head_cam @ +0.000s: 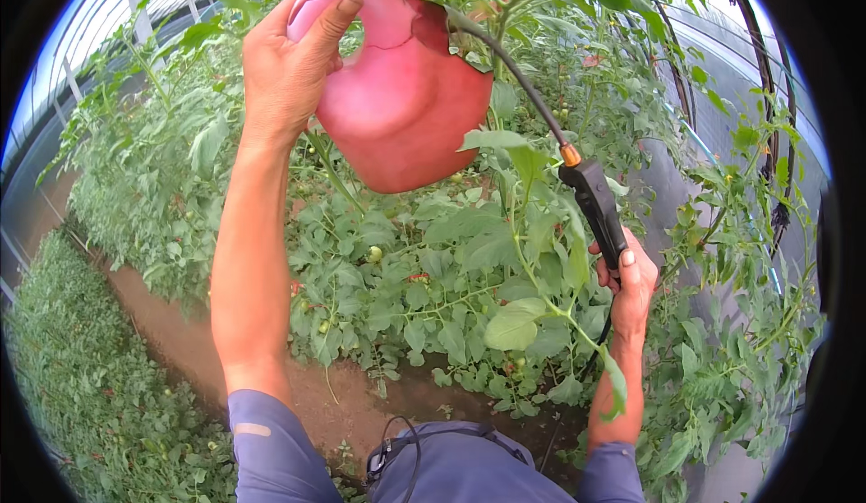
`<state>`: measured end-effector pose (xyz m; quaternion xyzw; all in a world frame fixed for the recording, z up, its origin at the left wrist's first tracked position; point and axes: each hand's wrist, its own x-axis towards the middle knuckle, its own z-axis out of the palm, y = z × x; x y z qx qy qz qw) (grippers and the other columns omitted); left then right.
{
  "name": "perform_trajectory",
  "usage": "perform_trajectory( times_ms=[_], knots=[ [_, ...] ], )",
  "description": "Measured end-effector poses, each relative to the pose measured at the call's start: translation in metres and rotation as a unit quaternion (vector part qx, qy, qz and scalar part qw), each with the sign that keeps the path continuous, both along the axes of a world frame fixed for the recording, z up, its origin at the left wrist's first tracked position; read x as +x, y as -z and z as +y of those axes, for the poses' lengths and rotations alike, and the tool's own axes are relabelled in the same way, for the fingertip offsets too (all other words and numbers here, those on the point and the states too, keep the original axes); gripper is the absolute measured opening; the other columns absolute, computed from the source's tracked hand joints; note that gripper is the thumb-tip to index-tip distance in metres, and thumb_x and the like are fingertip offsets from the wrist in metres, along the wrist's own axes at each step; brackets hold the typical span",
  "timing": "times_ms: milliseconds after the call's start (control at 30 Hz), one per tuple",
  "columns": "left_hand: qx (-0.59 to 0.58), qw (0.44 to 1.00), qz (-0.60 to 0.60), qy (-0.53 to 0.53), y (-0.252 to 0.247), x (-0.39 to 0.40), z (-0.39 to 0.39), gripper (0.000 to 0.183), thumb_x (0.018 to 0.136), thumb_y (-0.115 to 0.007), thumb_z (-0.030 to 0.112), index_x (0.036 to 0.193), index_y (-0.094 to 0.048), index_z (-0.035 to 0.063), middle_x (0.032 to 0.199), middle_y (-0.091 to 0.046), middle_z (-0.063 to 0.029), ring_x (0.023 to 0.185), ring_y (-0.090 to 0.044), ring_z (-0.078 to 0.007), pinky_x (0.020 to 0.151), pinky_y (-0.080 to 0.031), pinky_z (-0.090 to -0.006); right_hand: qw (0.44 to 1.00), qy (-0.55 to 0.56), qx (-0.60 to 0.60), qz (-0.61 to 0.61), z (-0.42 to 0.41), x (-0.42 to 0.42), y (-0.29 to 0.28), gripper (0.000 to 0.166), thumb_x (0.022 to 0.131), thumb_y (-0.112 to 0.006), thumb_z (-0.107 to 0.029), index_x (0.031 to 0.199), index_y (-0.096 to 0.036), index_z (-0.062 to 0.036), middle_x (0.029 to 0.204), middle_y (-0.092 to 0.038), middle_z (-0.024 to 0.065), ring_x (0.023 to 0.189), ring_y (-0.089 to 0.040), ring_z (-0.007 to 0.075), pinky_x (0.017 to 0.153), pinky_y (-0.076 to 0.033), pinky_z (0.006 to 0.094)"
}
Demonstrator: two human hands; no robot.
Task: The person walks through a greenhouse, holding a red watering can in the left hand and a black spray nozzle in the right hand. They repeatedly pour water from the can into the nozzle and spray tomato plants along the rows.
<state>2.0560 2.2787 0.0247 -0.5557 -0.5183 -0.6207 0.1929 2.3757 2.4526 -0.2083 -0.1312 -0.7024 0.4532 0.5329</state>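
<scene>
My left hand (291,63) is raised at the upper centre, gripping the loop handle of a pink-red plastic jug piece (413,110). The jug piece has a jagged upper right edge and a crack running from the handle hole. At the right, my right hand (629,283) is closed around the black handle of a spray wand (595,212). A brass-coloured nut (570,156) joins that handle to a dark, curved lance (514,70). The lance rises to the jagged edge of the jug piece, and its tip cannot be made out. A black hose (595,351) runs down from the handle.
Tomato plants (446,259) with green fruits stand close in front, and one leafy stem (534,286) crosses before my right forearm. A bare soil path (169,320) runs at the left beside a low green row (101,381). Greenhouse sheeting (737,83) curves up at the right.
</scene>
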Motion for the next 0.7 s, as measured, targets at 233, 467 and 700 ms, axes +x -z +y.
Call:
perform_trajectory(
  times_ms=[233,467,700],
  knots=[
    [-0.036,0.998,0.027,-0.032,-0.015,0.017,0.002,0.051,0.09,-0.08,0.039,0.119,-0.07,-0.0013,0.071,-0.061,0.002,0.06,-0.054,-0.0049,0.056,-0.044,-0.0219,0.998,-0.03,-0.05,0.021,0.001,0.011,0.008,0.062,0.102,-0.049,-0.046,0.136,-0.06,0.0048,0.094,-0.065,0.0069,0.059,-0.047,0.0069,0.055,-0.037,0.0237],
    [-0.043,0.996,0.031,-0.068,-0.016,0.018,0.003,0.051,0.089,-0.081,0.041,0.117,-0.071,-0.0007,0.072,-0.061,0.0022,0.061,-0.056,-0.0046,0.055,-0.045,-0.0219,0.993,-0.068,-0.007,0.101,-0.018,0.011,0.039,0.067,0.103,-0.048,-0.05,0.13,-0.061,0.0093,0.096,-0.066,0.0118,0.059,-0.05,0.009,0.053,-0.037,0.0248],
    [-0.053,0.997,0.029,-0.047,-0.015,0.023,0.005,0.052,0.088,-0.081,0.042,0.118,-0.07,-0.0003,0.073,-0.061,0.0024,0.062,-0.056,-0.0047,0.055,-0.046,-0.0218,0.991,-0.07,-0.033,0.113,-0.02,0.013,0.032,0.063,0.103,-0.054,-0.046,0.132,-0.059,0.0096,0.097,-0.066,0.0113,0.059,-0.051,0.008,0.052,-0.037,0.0232]
  ],
)
